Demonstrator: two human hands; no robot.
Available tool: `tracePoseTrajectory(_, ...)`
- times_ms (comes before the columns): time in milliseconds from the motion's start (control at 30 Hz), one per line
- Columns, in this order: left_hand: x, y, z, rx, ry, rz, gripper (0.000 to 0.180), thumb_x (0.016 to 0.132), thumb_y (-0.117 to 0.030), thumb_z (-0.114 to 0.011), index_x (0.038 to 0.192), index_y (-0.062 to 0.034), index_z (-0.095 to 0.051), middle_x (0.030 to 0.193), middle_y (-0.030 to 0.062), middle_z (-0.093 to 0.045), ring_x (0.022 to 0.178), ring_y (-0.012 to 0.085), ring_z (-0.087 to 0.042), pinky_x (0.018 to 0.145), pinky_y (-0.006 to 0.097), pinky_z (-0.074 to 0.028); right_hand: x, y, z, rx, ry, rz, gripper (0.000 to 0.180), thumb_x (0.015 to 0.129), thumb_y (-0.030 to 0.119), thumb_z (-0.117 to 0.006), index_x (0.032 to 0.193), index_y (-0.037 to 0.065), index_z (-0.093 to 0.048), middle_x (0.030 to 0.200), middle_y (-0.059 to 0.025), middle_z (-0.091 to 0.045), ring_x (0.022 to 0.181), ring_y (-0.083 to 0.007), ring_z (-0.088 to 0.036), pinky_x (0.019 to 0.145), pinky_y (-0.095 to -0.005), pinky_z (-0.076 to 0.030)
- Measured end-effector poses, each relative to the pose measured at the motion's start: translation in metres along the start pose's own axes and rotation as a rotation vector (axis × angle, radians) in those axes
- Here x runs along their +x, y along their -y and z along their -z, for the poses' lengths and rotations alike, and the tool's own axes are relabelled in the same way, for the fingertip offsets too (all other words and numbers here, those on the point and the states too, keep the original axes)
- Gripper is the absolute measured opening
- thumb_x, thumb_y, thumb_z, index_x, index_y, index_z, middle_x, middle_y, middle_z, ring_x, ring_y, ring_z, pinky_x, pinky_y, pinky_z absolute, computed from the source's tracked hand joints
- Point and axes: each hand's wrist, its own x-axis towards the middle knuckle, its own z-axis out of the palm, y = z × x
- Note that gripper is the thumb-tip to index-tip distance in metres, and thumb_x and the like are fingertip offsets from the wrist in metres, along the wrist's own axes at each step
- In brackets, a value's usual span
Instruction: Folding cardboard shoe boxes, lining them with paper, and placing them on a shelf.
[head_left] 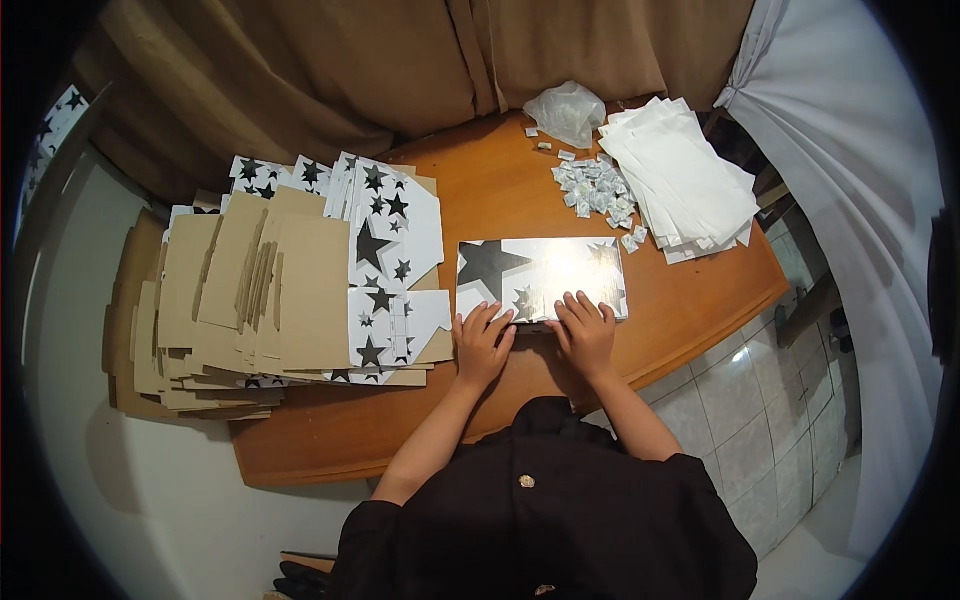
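A closed white cardboard box (575, 262) printed with black stars lies flat on the wooden table in front of me, its glossy top catching the light. My left hand (483, 345) rests on its near left corner, fingers stretched over the edge. Toward the near right side, my right hand (584, 330) lies with its fingers spread on the top. Both thumbs point inward along the front side, which is mostly hidden from above. Neither hand is wrapped around anything.
Flat cardboard blanks (315, 285), some star-printed, are stacked high on the left of the table (480, 190). Behind the box to the right lie many small white packets (592, 188), a clear plastic bag (566, 113) and a pile of white paper sheets (680, 180). Brown curtains (400, 70) hang behind.
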Motion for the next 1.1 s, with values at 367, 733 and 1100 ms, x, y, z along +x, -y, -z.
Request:
tracePoseTrajectory(367, 0.006, 0.025, 0.015, -0.172, -0.009, -0.128, 0.021, 0.073, -0.023, -0.073, 0.092, -0.0171, -0.07, 0.106, 0.0015, -0.062, 0.11, 0.021, -0.052, 0.099, 0.045, -0.023, 0.021, -0.013, 0.064, 0.584, 0.157, -0.399, 0.016, 0.074, 0.016, -0.07, 0.084, 0.004, -0.065, 0.083, -0.0107, -0.065, 0.077, -0.0291, -0.064, 0.074, -0.0353, -0.049)
tracePoseTrajectory(733, -0.003, 0.015, 0.003, -0.264, -0.359, 0.491, 0.066, 0.079, -0.017, -0.069, 0.131, 0.0009, -0.032, 0.127, 0.0198, -0.037, 0.12, 0.0345, -0.037, 0.103, 0.042, -0.029, -0.027, -0.076, 0.025, 0.988, 0.036, -0.946, 0.064, 0.072, 0.005, -0.065, 0.13, 0.005, -0.04, 0.123, -0.0148, -0.047, 0.11, -0.0258, -0.05, 0.09, -0.0359, -0.043)
tracePoseTrajectory(1100, 0.008, 0.033, 0.01, -0.792, -0.18, 0.778, 0.051, 0.084, -0.027, -0.066, 0.119, 0.0017, -0.042, 0.113, 0.0133, -0.05, 0.106, 0.0215, -0.049, 0.095, 0.033, -0.036, -0.042, -0.042, 0.037, 0.964, 0.094, -0.778, 0.075, 0.076, 0.016, -0.069, 0.138, -0.003, -0.031, 0.122, -0.0148, -0.044, 0.118, -0.026, -0.042, 0.099, -0.0416, -0.032)
